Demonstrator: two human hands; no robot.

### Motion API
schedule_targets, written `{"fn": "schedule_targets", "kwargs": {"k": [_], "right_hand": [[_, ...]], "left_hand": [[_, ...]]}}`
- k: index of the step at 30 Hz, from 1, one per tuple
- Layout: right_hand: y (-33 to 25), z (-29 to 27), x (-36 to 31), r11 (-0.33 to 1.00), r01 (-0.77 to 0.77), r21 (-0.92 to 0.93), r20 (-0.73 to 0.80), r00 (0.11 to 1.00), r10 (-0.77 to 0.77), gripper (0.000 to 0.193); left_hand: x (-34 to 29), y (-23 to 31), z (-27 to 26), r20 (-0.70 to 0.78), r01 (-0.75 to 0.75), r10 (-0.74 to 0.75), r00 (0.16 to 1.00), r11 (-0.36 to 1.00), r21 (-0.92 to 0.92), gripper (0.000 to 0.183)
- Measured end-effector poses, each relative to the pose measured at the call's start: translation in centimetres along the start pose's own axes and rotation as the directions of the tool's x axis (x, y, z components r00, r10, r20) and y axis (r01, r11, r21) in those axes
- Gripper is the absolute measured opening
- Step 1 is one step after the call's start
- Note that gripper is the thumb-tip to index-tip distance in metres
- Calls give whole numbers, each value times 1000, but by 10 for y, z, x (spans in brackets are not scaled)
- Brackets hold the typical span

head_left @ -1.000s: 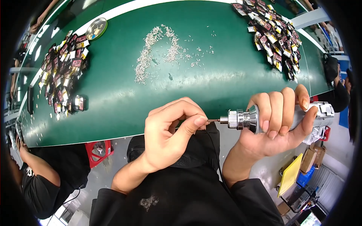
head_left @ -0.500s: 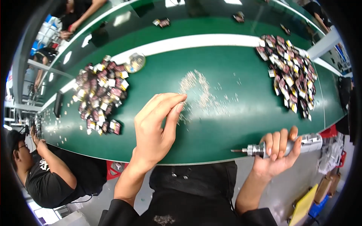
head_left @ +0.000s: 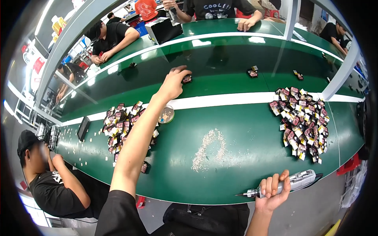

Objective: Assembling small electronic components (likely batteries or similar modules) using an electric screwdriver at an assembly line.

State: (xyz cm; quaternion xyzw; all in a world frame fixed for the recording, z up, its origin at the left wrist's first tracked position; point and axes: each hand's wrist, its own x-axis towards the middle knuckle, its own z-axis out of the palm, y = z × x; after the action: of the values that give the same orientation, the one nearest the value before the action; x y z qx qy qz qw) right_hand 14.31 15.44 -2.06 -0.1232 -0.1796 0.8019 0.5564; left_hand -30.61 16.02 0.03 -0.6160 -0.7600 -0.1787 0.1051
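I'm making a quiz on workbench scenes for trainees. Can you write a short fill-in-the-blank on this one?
1. The right hand holds an electric ____.
2. The left hand reaches a small part beyond the ____ stripe.
3. The small screws lie on the ____ table.

Missing: screwdriver; white; green

Black-and-white box (head_left: 163, 29) far across green bench (head_left: 244, 165).

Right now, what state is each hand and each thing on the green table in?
Left hand: stretched far across, fingers closed over a small dark part.
Right hand: gripping the electric screwdriver, held level off the table's near edge.
Screws: loose, scattered.
Left pile of parts: heaped.
Right pile of parts: heaped.
Round tin: open.
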Motion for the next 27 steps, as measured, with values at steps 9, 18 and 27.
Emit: {"fn": "schedule_targets", "kwargs": {"k": [9,18,27], "right_hand": [[-4,-3,2,998,-49,46,-2,999,49,17],[-4,0,0,998,-57,23,16,998,57,17],[-11,2,-6,998,-66,16,-18,998,66,18]], "left_hand": [[13,-6,-14,188,69,-74,979,997,32,39],[10,-13,-20,198,130,-103,975,983,-127,45],[-4,7,-22,123,127,-112,986,984,-123,40]]}}
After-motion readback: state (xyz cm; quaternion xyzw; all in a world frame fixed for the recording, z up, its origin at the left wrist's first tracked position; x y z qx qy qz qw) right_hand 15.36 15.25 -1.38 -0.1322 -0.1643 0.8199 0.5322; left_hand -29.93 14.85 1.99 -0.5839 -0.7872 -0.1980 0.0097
